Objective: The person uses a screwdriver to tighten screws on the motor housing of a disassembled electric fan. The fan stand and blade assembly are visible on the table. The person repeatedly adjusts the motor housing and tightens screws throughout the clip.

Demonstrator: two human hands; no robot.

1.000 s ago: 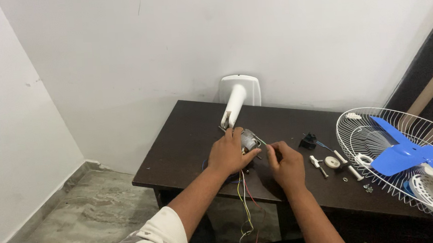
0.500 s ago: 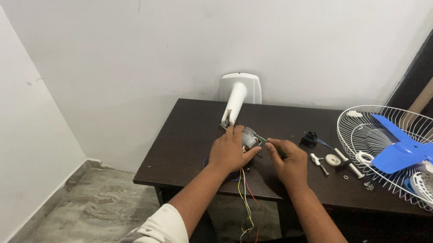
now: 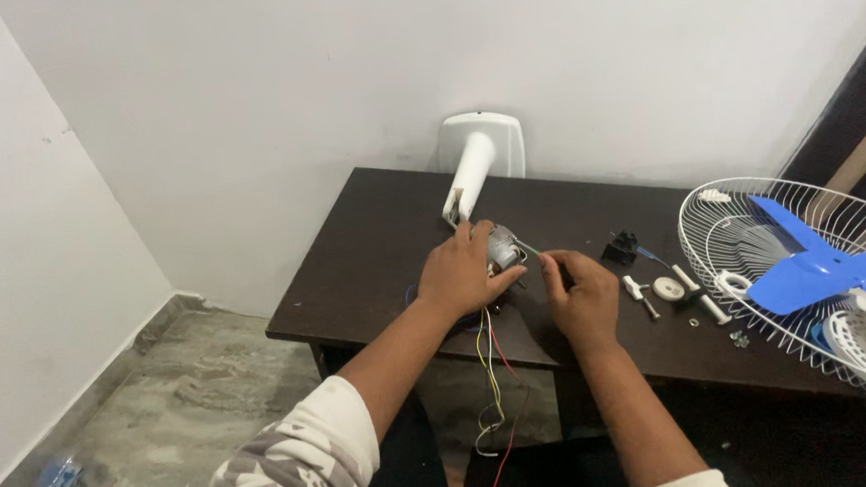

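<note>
A small grey fan motor (image 3: 501, 246) lies on the dark brown table (image 3: 373, 247), just below the white fan stand (image 3: 474, 176). My left hand (image 3: 460, 272) rests over the motor and grips it. My right hand (image 3: 581, 295) sits to the motor's right, its fingers pinched on a thin wire (image 3: 531, 252) that leads from the motor. Yellow, green and red wires (image 3: 491, 370) hang from the motor over the table's front edge.
A white wire fan guard (image 3: 754, 254) with a blue fan blade (image 3: 815, 265) in it lies at the right. Small white parts and screws (image 3: 668, 289) and a black part (image 3: 620, 245) lie between. The white wall is behind; grey floor at the left.
Both hands stay on the motor and wire with only slight shifts. My right hand has settled a little closer to the motor's right side.
</note>
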